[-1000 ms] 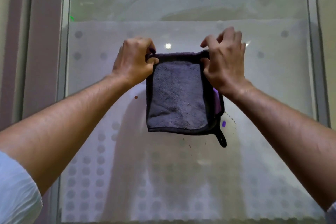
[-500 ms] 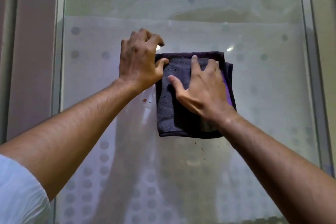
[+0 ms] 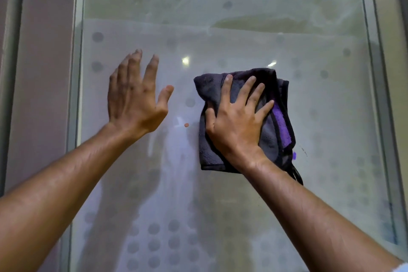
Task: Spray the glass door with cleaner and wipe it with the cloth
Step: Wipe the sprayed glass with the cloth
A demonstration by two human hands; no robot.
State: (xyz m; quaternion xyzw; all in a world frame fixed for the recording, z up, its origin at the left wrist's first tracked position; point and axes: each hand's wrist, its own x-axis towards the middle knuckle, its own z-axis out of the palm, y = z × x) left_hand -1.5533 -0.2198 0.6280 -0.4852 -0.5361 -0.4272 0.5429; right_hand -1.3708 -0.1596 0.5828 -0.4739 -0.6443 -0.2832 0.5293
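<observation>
We note that half a second ago the left hand (image 3: 134, 99) pinched the upper left corner of the cloth (image 3: 273, 134); it has now let go and sits apart from it, to the left, fingers spread wide and pointing up, holding nothing. We cannot tell whether its palm touches the glass door (image 3: 242, 28). A full second ago both hands held the cloth by its top corners, hanging free in front of the pane. The right hand (image 3: 236, 123) now lies flat on the cloth, fingers splayed and angled up and to the right, pressing the fabric against the glass; it was already flat on it half a second ago.

The cloth sits at mid-height of the door, nearer the right edge of the pane than the left. It is folded, dark grey with a purple face showing along its right side. Its long axis runs roughly vertical, tilted slightly, with the top edge leaning left. A dark loop (image 3: 297, 175) hangs from its lower right corner, pointing down. The upper left corner is now crumpled rather than drawn taut as before.

A small reddish spot (image 3: 186, 125) marks the glass just left of the cloth, between the two hands. The pane carries a frosted band with grey dots (image 3: 97, 36).
</observation>
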